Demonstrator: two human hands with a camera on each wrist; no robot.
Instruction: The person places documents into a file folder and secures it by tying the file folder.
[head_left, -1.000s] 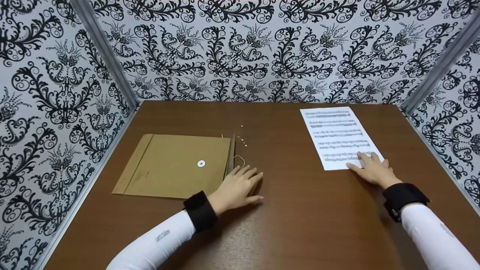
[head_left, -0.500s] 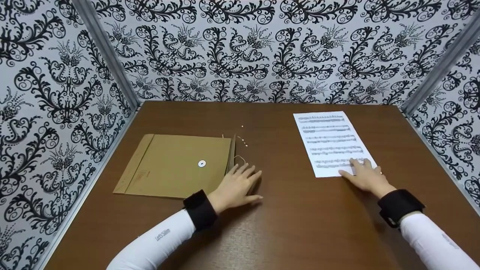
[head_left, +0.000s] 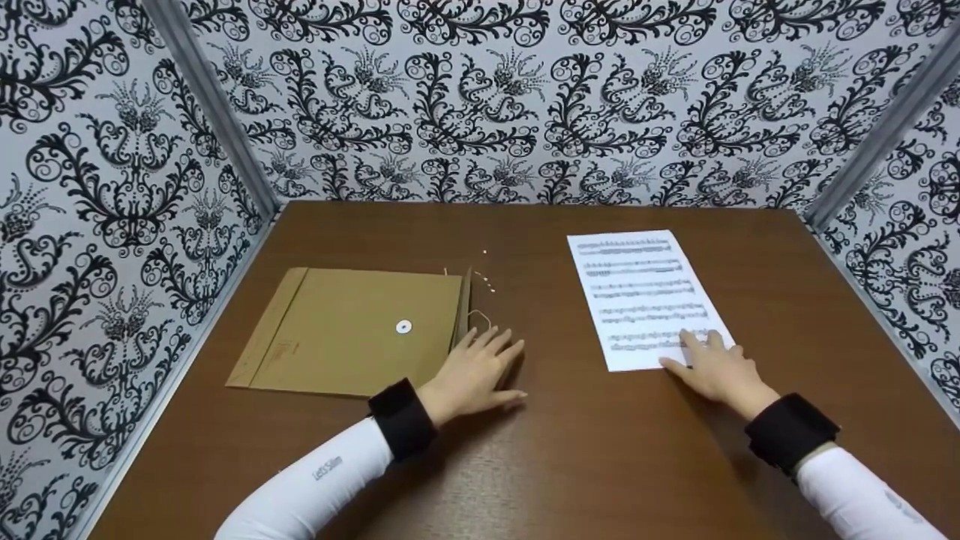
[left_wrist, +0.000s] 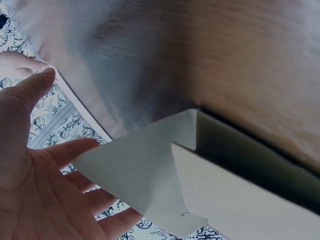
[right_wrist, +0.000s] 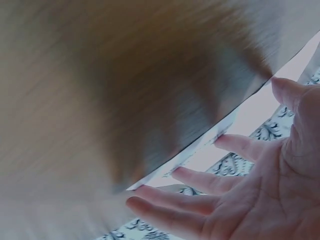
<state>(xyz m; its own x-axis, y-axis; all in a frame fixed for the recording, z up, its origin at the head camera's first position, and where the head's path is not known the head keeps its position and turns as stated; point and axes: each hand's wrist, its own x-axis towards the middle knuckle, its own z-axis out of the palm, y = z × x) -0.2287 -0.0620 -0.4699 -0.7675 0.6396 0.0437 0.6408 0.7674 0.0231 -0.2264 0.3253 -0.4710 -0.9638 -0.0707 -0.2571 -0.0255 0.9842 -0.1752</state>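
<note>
A brown kraft envelope (head_left: 345, 330) with a white button (head_left: 403, 327) lies flat on the left, its opening facing right. My left hand (head_left: 474, 375) is spread at that opening, fingers straight. In the left wrist view, the raised flap (left_wrist: 145, 165) leans against those fingers and the envelope's mouth gapes. On the right lies a sheet of music (head_left: 637, 292), printed with several staves. My right hand (head_left: 720, 371) presses straight fingertips on its near right corner; in the right wrist view the fingertips (right_wrist: 225, 140) meet the sheet's edge (right_wrist: 200, 150).
Both lie on a brown wooden table (head_left: 585, 450). A thin string (head_left: 480, 315) loops out by the envelope's opening, and small pale specks (head_left: 487, 282) are scattered behind it. Patterned walls (head_left: 495, 97) close in the back and both sides.
My right hand has slid the music sheet left and toward me across the table. The left hand and the envelope stay where they were.
</note>
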